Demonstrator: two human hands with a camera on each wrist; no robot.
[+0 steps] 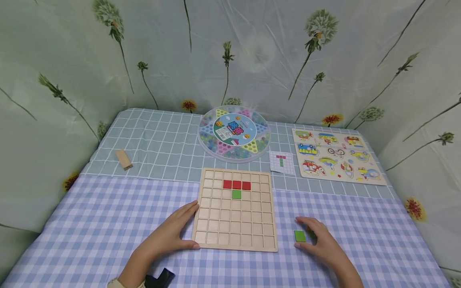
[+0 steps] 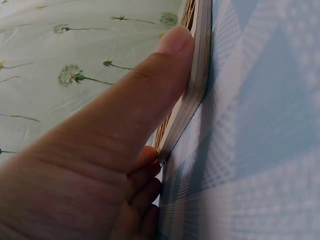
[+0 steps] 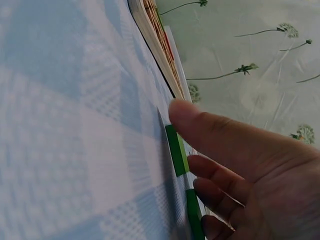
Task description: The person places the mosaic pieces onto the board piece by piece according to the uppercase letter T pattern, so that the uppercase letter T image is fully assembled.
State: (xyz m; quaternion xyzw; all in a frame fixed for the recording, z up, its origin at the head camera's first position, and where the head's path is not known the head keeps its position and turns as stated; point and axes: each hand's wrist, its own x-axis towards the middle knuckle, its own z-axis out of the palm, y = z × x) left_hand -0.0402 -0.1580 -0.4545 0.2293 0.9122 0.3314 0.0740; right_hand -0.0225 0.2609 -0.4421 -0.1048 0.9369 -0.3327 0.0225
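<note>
A wooden grid board [image 1: 235, 224] lies flat in the middle, with several red tiles [image 1: 236, 185] in a row and one green tile [image 1: 236, 194] under the middle one. My left hand [image 1: 173, 230] rests against the board's left side, fingers extended along the edge and thumb at the near left corner. To the right of the board, my right hand [image 1: 322, 244] is spread around a loose green tile [image 1: 299, 236] on the cloth, index fingertip apart from it and thumb close to its near edge. Another green tile [image 3: 194, 215] lies beneath that hand, partly hidden.
A small card [image 1: 282, 163] with a red and green T pattern lies behind the board. Farther back are a round marble game box [image 1: 234, 134] and a picture puzzle board [image 1: 338, 156]. A wooden block [image 1: 124, 159] sits far left; a black object [image 1: 160, 278] shows near the left wrist.
</note>
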